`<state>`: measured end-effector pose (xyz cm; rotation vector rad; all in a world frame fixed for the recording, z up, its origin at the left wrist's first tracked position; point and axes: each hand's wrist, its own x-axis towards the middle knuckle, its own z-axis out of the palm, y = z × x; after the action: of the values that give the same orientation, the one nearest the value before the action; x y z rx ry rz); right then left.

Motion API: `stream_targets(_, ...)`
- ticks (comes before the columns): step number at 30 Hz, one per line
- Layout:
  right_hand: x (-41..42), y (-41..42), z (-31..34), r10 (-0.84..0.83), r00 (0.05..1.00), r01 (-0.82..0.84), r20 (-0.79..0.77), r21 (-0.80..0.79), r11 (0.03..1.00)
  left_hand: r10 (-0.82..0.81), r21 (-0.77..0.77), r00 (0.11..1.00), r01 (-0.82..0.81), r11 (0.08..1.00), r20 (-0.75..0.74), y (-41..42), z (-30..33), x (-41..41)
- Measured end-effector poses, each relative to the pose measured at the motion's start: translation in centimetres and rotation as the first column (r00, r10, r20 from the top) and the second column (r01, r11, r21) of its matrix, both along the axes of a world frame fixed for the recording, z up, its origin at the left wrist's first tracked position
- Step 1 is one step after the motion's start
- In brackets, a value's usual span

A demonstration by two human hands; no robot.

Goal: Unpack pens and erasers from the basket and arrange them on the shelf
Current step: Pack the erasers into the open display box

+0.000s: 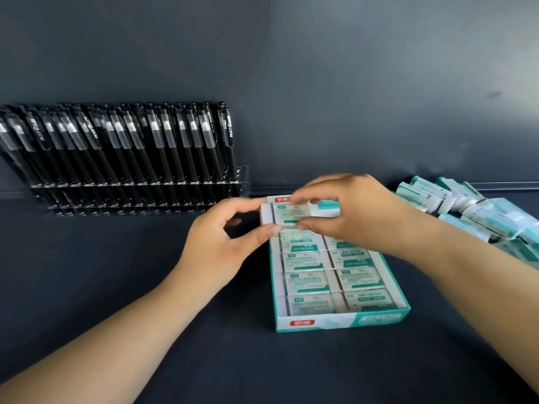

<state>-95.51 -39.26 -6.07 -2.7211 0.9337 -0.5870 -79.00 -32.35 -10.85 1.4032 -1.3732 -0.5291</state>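
Erasers fill a teal display box (341, 319) on the dark shelf (145, 287); wrapped, two columns, lower rows full. One eraser (287, 214) is held at the far-left corner of the box, just above the top row. Left hand (221, 240) pinches its left end, thumb below, fingers on top. Right hand (350, 211) pinches its right part, fingers curled over the far edge. Loose erasers (478, 211) lie heaped to the right of the box; pens (122, 150) stand in a clear rack to its left rear. Judgement: step in hand is seating this eraser in the top-left slot. Advice: keep it level, square with the box wall, lower the near edge first, then press flat with fingertips. Risk: wrapper snagging its neighbour.
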Motion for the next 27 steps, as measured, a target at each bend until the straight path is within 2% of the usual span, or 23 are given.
stream_targets(5,-0.9,-0.3,0.1,-0.064,0.981,0.044,-0.181,-0.112,0.993,-0.034,0.011,0.993,0.033,0.999,0.115,-1.6,-0.3,-1.3)
stream_targets(12,-2.4,-1.8,0.5,-0.212,0.883,0.158,-0.418,-0.161,0.974,-0.189,0.225,0.959,0.14,0.964,0.212,-1.7,-0.9,-0.5)
stream_targets(16,-2.6,-1.7,0.3,-0.217,0.852,0.105,-0.477,-0.25,0.962,-0.207,0.277,0.956,0.146,0.95,0.208,-1.8,-1.1,-0.4)
stream_targets(19,-2.7,-1.8,0.2,-0.221,0.82,0.088,-0.528,-0.265,0.96,-0.228,0.303,0.932,0.139,0.943,0.281,-1.7,-1.0,-0.3)
stream_targets(23,-2.7,-1.8,-0.3,-0.229,0.806,0.069,-0.545,-0.299,0.952,-0.235,0.315,0.896,0.114,0.942,0.376,-1.5,-1.0,-0.2)
stream_targets(27,-2.6,-1.7,-0.5,-0.21,0.828,0.058,-0.52,-0.293,0.954,-0.229,0.317,0.885,0.099,0.943,0.406,-1.4,-1.0,0.0)
